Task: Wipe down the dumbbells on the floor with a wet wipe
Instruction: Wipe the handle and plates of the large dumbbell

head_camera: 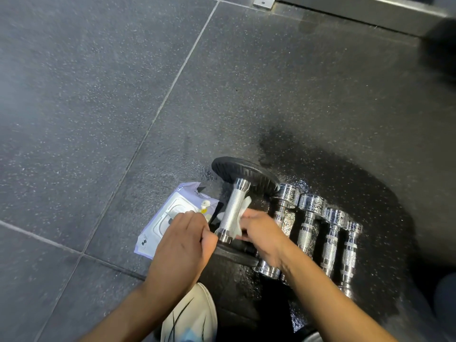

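Observation:
A large dumbbell with black round heads (244, 172) and a knurled chrome handle (233, 211) lies on the dark floor. My right hand (264, 233) pinches a white wet wipe (243, 218) and presses it against the right side of that handle. My left hand (183, 243) is curled at the dumbbell's near end, thumb by the chrome collar, gripping the near black head (237, 256). Several small chrome dumbbells (308, 223) lie side by side just to the right, partly hidden by my right forearm.
A pale purple pack of wet wipes (170, 213) lies on the floor left of the dumbbell, partly under my left hand. A wet patch (345, 183) darkens the floor around the dumbbells. My white shoe (195, 314) is below. A wall base (357, 11) runs along the top right.

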Tool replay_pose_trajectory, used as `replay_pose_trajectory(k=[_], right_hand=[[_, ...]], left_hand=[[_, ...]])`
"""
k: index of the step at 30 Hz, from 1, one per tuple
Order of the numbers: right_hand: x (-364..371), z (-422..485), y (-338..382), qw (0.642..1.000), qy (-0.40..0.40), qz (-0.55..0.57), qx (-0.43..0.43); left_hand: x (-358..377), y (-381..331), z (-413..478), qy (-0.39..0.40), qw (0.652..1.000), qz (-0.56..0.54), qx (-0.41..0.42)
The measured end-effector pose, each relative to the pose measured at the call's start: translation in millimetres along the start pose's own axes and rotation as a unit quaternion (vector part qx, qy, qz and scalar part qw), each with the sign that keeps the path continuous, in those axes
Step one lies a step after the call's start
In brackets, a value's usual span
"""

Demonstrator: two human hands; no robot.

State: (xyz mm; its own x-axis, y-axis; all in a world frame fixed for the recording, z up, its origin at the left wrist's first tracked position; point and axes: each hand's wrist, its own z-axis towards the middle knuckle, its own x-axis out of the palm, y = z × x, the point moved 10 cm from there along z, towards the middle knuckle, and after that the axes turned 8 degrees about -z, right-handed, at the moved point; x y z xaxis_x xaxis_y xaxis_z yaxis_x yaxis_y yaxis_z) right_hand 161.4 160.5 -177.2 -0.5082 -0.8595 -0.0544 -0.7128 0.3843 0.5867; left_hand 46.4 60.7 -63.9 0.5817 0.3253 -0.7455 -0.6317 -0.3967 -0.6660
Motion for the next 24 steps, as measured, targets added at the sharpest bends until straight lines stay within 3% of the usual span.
replay_pose_trajectory(k=[4,9,13,24], right_hand=[[10,-7,-12,0.994,0.086,-0.043,0.048],[12,-1,7,0.987,0.104,0.122,0.018],[22,3,8,0.961,0.107,0.255,0.027],[20,-9,4,0.977,0.137,0.148,0.071]], left_hand=[[0,0,1,-0.002,1.0,-0.002,-0.002],[-1,0,1,-0.005,1.0,-0.004,-0.003],[-1,-2,1,-0.007,1.0,-0.002,0.003],[0,-2,2,-0.004,1.0,0.002,-0.001]])
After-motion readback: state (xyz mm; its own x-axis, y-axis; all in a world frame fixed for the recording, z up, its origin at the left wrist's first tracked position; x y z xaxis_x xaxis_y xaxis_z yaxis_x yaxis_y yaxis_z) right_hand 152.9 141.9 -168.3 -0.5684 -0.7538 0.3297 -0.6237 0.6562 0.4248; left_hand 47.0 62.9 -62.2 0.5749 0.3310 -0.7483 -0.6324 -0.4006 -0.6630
